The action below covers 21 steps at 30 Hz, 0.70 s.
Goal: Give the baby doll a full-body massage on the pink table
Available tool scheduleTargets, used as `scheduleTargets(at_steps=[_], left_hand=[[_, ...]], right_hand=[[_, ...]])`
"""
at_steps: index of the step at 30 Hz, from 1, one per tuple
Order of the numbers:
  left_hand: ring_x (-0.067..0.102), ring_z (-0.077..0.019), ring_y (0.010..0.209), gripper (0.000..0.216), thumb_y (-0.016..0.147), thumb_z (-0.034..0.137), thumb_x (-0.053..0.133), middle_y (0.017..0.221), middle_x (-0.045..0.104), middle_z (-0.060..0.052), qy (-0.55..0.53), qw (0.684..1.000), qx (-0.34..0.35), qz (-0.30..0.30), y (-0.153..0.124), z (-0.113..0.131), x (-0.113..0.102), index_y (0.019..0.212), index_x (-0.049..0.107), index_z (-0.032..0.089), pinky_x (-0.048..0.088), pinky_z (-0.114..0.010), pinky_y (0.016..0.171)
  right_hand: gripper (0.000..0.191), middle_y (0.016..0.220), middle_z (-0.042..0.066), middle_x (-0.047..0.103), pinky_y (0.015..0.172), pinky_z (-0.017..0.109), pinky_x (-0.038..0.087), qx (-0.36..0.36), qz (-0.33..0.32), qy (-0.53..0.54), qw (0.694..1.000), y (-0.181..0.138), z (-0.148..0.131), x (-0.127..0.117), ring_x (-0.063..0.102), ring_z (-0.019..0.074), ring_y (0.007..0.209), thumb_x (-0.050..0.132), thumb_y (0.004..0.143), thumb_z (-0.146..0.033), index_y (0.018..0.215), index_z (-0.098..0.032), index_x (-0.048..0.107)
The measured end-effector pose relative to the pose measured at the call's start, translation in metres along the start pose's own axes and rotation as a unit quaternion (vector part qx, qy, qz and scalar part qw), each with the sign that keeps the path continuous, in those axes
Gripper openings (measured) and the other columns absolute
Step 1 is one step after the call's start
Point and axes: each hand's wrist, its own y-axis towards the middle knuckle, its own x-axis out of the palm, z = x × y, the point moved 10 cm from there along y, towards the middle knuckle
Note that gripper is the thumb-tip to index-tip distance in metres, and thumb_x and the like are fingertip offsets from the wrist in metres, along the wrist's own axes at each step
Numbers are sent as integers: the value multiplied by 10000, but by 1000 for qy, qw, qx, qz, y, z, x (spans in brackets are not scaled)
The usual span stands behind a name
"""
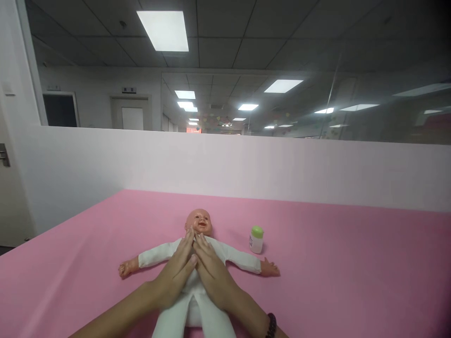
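Observation:
A baby doll point(192, 284) with a white cloth body lies face up on a pink sheet, its arms stretched out to both sides. My left hand point(176, 273) rests flat on its chest, fingers straight and pointing towards the doll's chin. Beside it my right hand point(212, 272) lies flat on the chest too, with the fingertips of both hands close together. Neither hand grips anything. To the right, past the doll's outstretched arm, stands a small whitish bottle point(256, 241) with a green lid, upright and apart from my hands.
The pink sheet point(334, 263) spreads over the surface up to a low white wall point(246, 164) at the back. Above that wall is a glass pane. A door with a dark handle point(4, 155) is at the far left.

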Motion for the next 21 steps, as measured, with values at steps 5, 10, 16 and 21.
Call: scheduleTargets(at_steps=[5,10,16,21], left_hand=[[9,-218,1521,652,1014,551,224,1642,-17,-2,23,999,-9,-29,-2,-11,2,1571,44,262,67,-452,1255],[31,-219,1521,683,999,584,268,1637,9,-11,33,998,-44,-39,1,-28,5,1566,74,255,59,-467,1249],[38,-215,1524,703,995,604,216,1642,39,-30,85,993,-47,-63,1,-31,12,1567,101,212,44,-463,1252],[30,-243,1524,744,980,638,211,1642,33,-49,93,991,-60,-78,0,-30,15,1567,116,190,60,-477,1249]], right_hand=[[596,1619,-9,173,1257,461,39,16,0,-48,999,1,11,2,82,207,1522,268,1031,-551,1544,-250,268],[601,1624,-20,153,1250,467,34,26,-19,-69,997,0,19,5,36,220,1524,289,1028,-531,1559,-262,209],[623,1623,-7,138,1250,454,21,39,-64,-81,994,-1,27,12,60,224,1523,301,1024,-531,1561,-232,197],[634,1617,-9,150,1248,467,26,26,-79,-68,994,-1,30,13,67,231,1522,323,1016,-562,1554,-256,187]])
